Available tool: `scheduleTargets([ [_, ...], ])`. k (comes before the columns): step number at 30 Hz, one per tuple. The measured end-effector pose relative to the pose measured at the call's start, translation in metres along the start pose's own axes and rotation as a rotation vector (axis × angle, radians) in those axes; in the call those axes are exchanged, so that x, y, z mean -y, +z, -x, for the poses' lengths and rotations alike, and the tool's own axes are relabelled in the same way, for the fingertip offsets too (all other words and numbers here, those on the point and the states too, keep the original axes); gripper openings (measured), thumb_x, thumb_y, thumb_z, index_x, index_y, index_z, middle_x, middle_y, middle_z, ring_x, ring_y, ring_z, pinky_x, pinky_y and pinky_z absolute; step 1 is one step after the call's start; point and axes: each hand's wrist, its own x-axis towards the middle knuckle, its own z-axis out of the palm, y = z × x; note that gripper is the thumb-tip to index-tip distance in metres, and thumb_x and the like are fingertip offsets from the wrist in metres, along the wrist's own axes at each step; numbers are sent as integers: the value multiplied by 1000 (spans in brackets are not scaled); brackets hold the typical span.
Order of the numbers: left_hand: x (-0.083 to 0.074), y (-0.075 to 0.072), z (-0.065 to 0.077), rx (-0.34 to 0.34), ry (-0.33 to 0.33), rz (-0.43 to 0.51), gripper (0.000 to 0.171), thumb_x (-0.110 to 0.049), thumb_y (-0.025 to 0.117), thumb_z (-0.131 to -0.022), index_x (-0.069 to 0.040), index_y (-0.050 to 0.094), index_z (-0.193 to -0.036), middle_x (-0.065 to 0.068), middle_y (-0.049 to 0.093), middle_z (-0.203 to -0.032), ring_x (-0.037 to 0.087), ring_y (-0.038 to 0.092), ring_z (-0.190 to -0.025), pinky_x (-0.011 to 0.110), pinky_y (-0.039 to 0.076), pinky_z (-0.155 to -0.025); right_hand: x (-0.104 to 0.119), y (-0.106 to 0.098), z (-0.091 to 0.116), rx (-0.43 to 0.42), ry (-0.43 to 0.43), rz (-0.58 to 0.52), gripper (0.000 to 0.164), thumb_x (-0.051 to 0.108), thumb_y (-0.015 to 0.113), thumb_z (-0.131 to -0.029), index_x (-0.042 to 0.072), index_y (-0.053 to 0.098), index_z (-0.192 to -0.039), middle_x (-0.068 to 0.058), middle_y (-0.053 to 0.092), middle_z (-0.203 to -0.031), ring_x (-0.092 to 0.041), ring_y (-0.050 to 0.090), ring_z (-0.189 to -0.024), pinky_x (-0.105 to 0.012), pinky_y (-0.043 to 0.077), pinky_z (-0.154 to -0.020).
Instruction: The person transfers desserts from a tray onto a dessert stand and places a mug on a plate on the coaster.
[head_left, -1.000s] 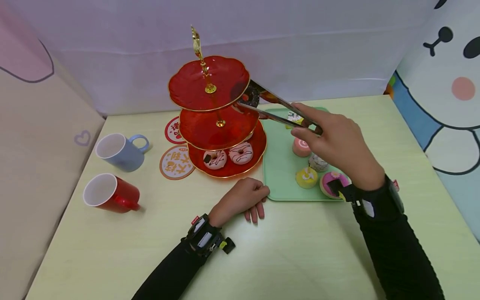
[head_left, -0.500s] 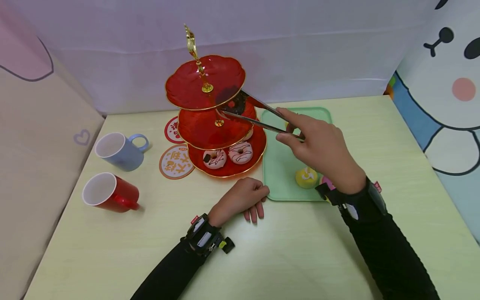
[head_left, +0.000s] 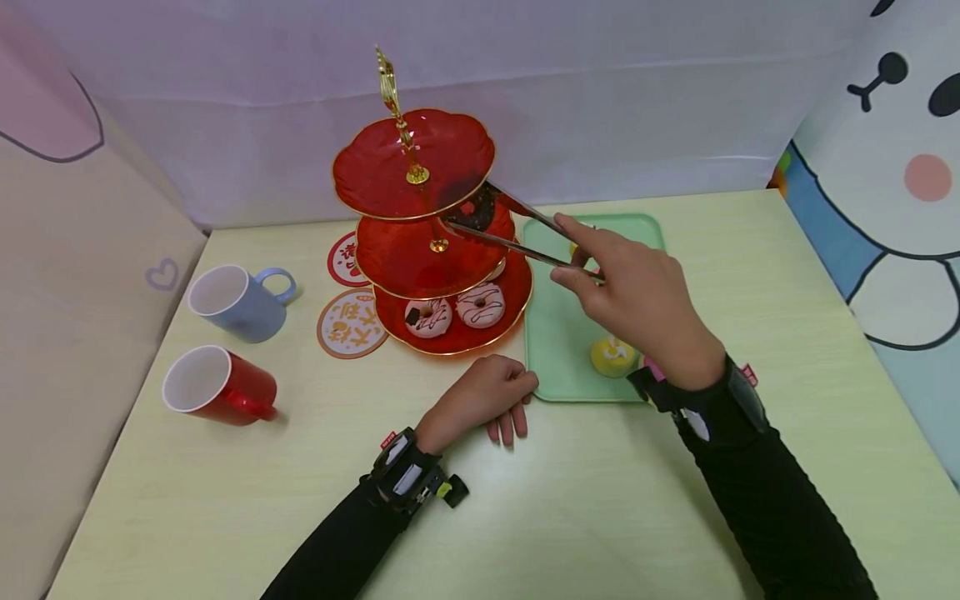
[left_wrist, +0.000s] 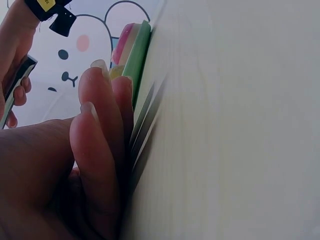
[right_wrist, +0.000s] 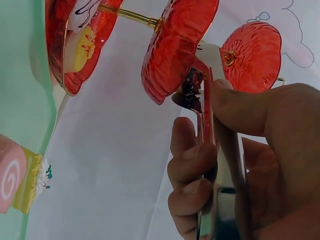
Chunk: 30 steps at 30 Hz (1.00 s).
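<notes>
My right hand (head_left: 637,292) holds metal tongs (head_left: 517,247), thumb on one arm and fingers on the other. Between the tongs' tips is a dark chocolate doughnut (head_left: 480,212), at the middle tier of the red three-tier stand (head_left: 397,271). The top tier partly covers the tips; whether the doughnut touches the plate I cannot tell. In the right wrist view the doughnut (right_wrist: 192,87) shows at the tongs' end, beside a red tier (right_wrist: 167,55). My left hand (head_left: 483,396) rests on the table by the tray's near left corner, fingers relaxed and holding nothing.
A green tray (head_left: 562,358) carries a yellow cake (head_left: 613,357) and other small cakes, partly under my right hand. Pink doughnuts (head_left: 482,306) sit on the bottom tier. At left stand a blue mug (head_left: 251,308) and a red mug (head_left: 243,392); round coasters (head_left: 352,323) lie beside the stand.
My right hand has moved left, bringing the tongs and doughnut from the stand's right side in over the middle tier. The last half second shows little movement. My left hand has stayed put.
</notes>
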Motion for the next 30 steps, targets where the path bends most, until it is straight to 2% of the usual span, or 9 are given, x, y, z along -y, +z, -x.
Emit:
scheduleTargets([
  [6, 0, -1, 1, 11, -5, 9, 34, -27, 50, -107, -5, 65, -86, 13, 74, -71, 34, 71, -55, 33, 56, -44, 2, 1, 0, 18, 12, 21, 62, 32, 72, -103, 15, 52, -159, -1, 71, -103, -20, 45, -63, -38, 38, -51],
  [19, -1, -1, 0, 14, -14, -4, 33, -26, 50, -107, -4, 65, -86, 12, 75, -71, 34, 71, -54, 34, 56, -45, 0, 0, -1, 57, 52, -7, 68, 35, 74, -101, 17, 48, -162, 2, 71, -104, -19, 53, -71, -39, 43, -55],
  [30, -3, -2, 0, 11, -11, -8, 33, -25, 49, -106, -4, 65, -87, 12, 75, -71, 34, 71, -55, 33, 56, -45, 0, -5, -1, 86, 74, -42, 70, 36, 74, -101, 18, 46, -163, 2, 71, -107, -19, 54, -70, -39, 43, -56],
])
